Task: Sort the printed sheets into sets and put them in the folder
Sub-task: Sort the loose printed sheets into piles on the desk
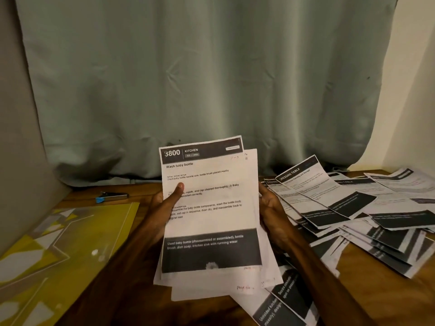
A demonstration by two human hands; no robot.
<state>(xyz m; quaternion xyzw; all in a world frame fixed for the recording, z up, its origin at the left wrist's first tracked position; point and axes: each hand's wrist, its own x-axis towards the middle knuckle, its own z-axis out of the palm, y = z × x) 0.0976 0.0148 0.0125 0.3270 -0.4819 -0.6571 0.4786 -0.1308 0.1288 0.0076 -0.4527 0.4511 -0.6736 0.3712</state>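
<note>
Sheets (348, 208) look partly sorted: left hand (162, 205) pinches one set (211, 220) under its thumb, right hand (270, 205) grips its edge, many lie scattered right, folder (70, 234) at left seemingly unfilled.

Two hands held a stack of printed sheets (209, 208) upright above a wooden table (146, 196): left hand (164, 203) thumb on front, right hand (270, 203) gripping its edge. Loose sheets (353, 203) lay right, a yellow folder (58, 243) left.

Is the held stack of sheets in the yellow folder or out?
Out. The left hand and right hand hold the stack; the folder lies apart at left.
</note>
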